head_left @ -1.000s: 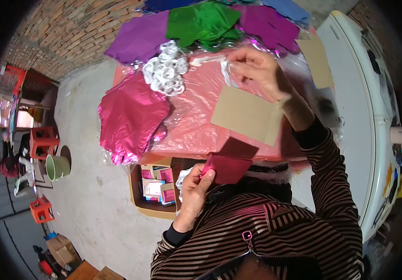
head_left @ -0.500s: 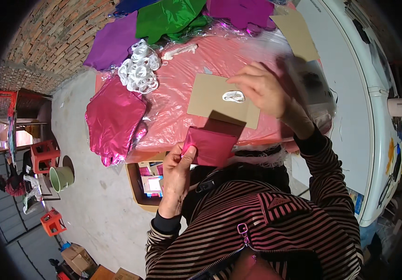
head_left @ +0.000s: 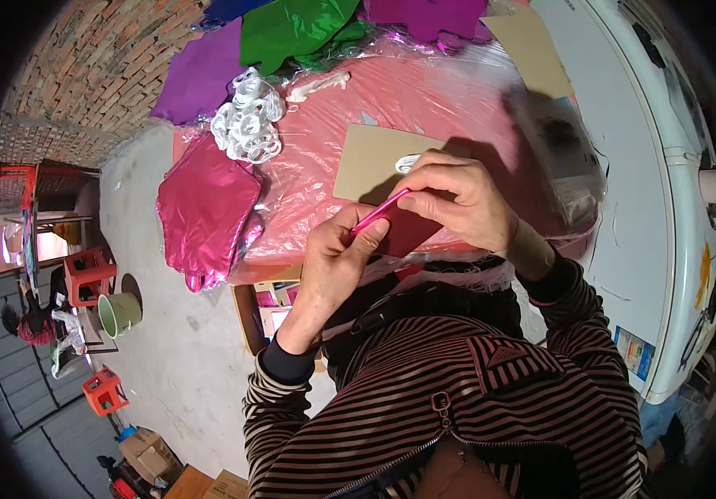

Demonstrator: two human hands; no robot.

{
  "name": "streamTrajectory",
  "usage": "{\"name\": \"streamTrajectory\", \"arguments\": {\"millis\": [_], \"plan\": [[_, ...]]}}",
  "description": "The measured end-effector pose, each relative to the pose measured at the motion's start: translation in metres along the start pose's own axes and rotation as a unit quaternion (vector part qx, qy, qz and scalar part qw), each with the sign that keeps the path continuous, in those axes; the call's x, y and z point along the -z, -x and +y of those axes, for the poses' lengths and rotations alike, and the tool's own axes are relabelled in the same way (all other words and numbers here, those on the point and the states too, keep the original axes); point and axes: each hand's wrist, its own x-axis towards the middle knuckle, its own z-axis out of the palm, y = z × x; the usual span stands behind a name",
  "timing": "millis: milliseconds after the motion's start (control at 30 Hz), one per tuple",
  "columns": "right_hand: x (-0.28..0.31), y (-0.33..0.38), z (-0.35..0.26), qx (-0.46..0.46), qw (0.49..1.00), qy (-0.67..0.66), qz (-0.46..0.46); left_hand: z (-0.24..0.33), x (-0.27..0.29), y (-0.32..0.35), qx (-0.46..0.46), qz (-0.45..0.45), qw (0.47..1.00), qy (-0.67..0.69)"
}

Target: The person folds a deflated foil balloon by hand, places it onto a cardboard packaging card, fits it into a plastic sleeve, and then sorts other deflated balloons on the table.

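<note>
The pink sheet (head_left: 381,212) pinched between both hands looks like glossy foil, as do the crinkled magenta piece (head_left: 206,208) at left and the green one (head_left: 291,29) far off. The cardboard (head_left: 370,162) is matt brown, lying on shiny clear plastic film (head_left: 449,91) over the table.

Both hands meet over the near edge of the pink-covered table (head_left: 457,100): the left hand (head_left: 333,266) and the right hand (head_left: 457,200) pinch a dark red foil sheet (head_left: 383,212) between them, seen almost edge-on. Just beyond it lies a tan card (head_left: 370,162) with a small white ring (head_left: 408,162) on it. Farther left sit a heap of white rings (head_left: 248,126) and a magenta foil balloon (head_left: 206,208) hanging over the table's edge.
</note>
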Motion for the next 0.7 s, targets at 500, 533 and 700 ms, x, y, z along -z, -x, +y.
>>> {"name": "streamTrajectory", "arguments": {"millis": [500, 533, 700], "plan": [[-0.040, 0.036, 0.004, -0.181, 0.935, -0.203, 0.227, -0.033, -0.046, -0.011, -0.165, 0.176, 0.951, 0.195], [-0.040, 0.037, 0.003, -0.180, 0.933, -0.205, 0.233, -0.032, -0.044, -0.012, -0.166, 0.163, 0.952, 0.200], [-0.041, 0.040, 0.002, -0.163, 0.931, -0.211, 0.250, -0.019, -0.050, -0.013, -0.133, 0.145, 0.945, 0.261]]}}
